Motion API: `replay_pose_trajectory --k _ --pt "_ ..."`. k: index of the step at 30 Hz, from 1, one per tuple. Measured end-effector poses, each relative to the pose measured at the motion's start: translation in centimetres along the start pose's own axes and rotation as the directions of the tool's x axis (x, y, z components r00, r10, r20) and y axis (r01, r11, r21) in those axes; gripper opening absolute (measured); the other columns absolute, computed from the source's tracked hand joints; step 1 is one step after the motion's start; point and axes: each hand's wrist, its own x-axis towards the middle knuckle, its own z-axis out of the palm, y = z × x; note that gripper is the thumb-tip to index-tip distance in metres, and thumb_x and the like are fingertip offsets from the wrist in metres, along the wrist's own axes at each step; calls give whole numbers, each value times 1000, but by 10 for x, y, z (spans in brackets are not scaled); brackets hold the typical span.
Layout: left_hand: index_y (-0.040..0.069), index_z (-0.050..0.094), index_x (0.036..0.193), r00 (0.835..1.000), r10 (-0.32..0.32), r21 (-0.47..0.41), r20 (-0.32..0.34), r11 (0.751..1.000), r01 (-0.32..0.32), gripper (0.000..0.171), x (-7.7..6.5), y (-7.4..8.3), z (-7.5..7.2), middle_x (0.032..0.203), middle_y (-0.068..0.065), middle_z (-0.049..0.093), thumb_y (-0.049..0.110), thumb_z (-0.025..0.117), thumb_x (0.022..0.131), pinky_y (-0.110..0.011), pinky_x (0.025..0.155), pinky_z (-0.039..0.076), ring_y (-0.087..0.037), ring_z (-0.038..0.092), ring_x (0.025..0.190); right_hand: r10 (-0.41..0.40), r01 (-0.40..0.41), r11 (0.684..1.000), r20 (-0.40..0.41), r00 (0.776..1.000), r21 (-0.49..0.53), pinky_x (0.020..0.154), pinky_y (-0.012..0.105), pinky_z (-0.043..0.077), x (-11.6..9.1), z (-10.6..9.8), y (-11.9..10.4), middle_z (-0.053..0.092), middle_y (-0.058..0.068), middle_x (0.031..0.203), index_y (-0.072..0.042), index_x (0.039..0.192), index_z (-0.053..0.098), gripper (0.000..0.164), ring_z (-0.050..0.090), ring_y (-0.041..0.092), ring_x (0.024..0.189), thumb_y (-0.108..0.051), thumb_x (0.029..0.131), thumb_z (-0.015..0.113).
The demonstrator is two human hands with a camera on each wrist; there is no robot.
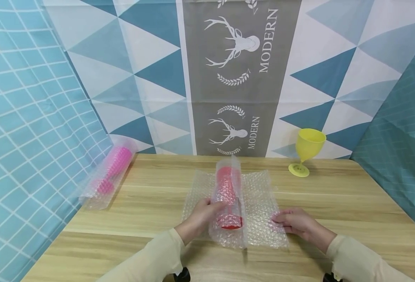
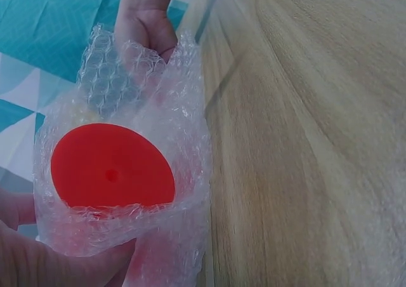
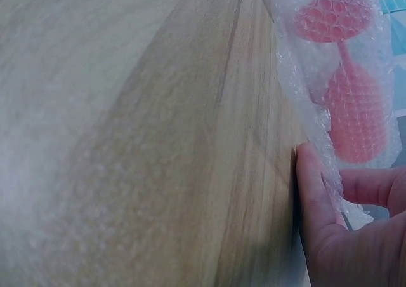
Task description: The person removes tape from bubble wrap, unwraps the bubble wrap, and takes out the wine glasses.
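Note:
A red goblet (image 1: 225,188) lies in bubble wrap (image 1: 261,207) on the table, its bowl toward the wall. Its round red base (image 2: 114,166) shows at the open end of the roll in the left wrist view. My left hand (image 1: 203,215) grips the wrapped goblet from the left, thumb on top of the wrap. My right hand (image 1: 300,225) pinches the right edge of the sheet between thumb and fingers. In the right wrist view, the goblet (image 3: 355,112) appears through the wrap beyond my right hand (image 3: 355,242). Some fingertips are hidden by the wrap.
A pink goblet (image 1: 117,162) wrapped in bubble wrap lies at the back left against the blue tiled cloth. An unwrapped yellow goblet (image 1: 309,145) stands upright at the back right. Wood-grain table (image 1: 151,219) extends around the sheet; patterned cloth hangs behind it.

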Motion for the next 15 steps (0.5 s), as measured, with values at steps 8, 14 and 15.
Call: replay_pose_trajectory --k 8,14,15 --pt "-10 55 114 1000 3 -7 26 1000 -3 48 0 -1 -1 102 -17 64 29 64 88 -35 80 55 -21 60 89 -8 8 1000 5 1000 -27 70 19 55 -2 1 -2 67 -7 79 -1 95 67 12 63 5 74 -9 88 63" --pt "-10 53 115 997 -15 -7 76 1000 16 50 -1 1 -5 108 -19 63 30 64 87 -44 91 53 -25 60 97 -48 50 997 38 998 -66 72 20 57 -6 -1 -5 69 -7 82 4 101 64 21 64 4 76 -12 88 63" --pt "-10 53 115 996 -17 -4 84 1000 18 50 -1 1 -5 109 -19 62 30 65 87 -46 93 52 -26 60 99 -53 55 996 37 998 -76 73 21 57 -7 -1 -6 69 -6 83 7 103 63 24 65 5 77 -12 88 64"
